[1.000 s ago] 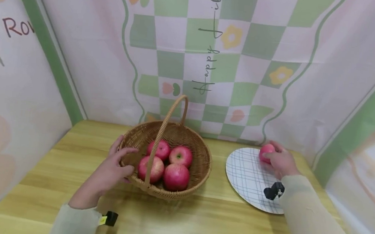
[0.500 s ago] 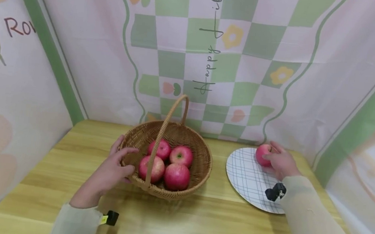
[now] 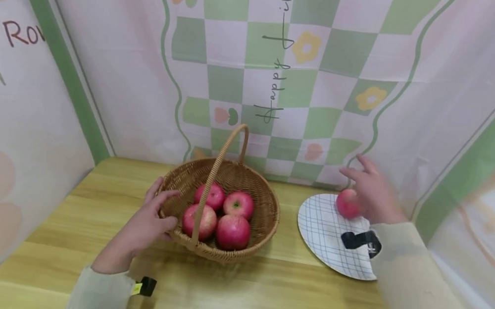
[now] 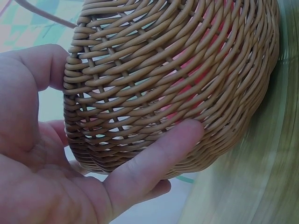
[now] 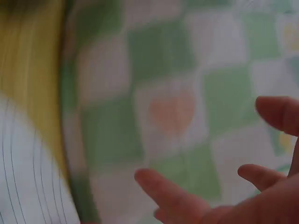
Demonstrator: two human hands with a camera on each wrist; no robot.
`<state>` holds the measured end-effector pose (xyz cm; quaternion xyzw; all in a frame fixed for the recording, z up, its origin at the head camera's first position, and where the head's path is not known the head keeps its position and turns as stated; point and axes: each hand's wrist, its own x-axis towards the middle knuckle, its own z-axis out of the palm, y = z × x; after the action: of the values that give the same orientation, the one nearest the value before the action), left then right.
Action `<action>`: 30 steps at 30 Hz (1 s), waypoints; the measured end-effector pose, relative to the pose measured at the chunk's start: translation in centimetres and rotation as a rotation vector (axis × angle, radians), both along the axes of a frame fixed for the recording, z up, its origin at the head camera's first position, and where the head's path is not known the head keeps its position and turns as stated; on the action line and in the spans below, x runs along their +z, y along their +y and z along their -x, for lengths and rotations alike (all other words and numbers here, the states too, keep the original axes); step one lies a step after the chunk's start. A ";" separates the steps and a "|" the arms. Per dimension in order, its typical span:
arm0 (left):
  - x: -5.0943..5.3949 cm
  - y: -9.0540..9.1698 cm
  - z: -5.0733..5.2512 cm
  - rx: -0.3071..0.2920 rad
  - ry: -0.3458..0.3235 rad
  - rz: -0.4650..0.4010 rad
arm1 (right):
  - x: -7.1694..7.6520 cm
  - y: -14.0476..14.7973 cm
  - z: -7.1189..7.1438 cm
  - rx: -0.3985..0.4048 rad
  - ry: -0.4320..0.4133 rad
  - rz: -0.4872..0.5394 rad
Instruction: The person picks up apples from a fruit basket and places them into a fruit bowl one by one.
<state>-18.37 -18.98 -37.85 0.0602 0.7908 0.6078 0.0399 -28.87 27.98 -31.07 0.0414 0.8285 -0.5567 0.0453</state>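
A wicker basket [image 3: 262,235] with a tall handle holds several red apples [image 3: 233,232]. At its left rim, my left hand [image 3: 144,226] grips the basket's edge; in the left wrist view the fingers [image 4: 154,161] lie along the outside of the woven wall [image 4: 187,74]. On the far part of the round checked placemat [image 3: 333,237] sits one red apple [image 3: 348,204]. My right hand [image 3: 375,191] is raised above and just right of that apple, fingers spread and holding nothing; the right wrist view shows the hand [image 5: 224,200] with parted fingers before the curtain.
A wooden table [image 3: 225,291] carries the basket and the placemat. Close behind its back edge hangs a printed curtain [image 3: 298,94], with more printed cloth [image 3: 36,119] on the left and right sides. Small black devices [image 3: 145,286] are strapped at both wrists.
My right hand has let go of the apple and lifted up and away from it. Earlier the apple shifted slightly left on the placemat. My left hand and the basket have stayed put.
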 end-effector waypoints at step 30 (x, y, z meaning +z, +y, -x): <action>0.6 0.8 -0.4 -0.002 0.070 0.096 | -5.2 -16.4 -1.7 0.524 -0.087 0.069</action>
<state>-17.98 -18.14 -37.29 0.0803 0.8198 0.5668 0.0157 -27.20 11.60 -36.26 -0.1519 0.7889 -0.5514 0.2249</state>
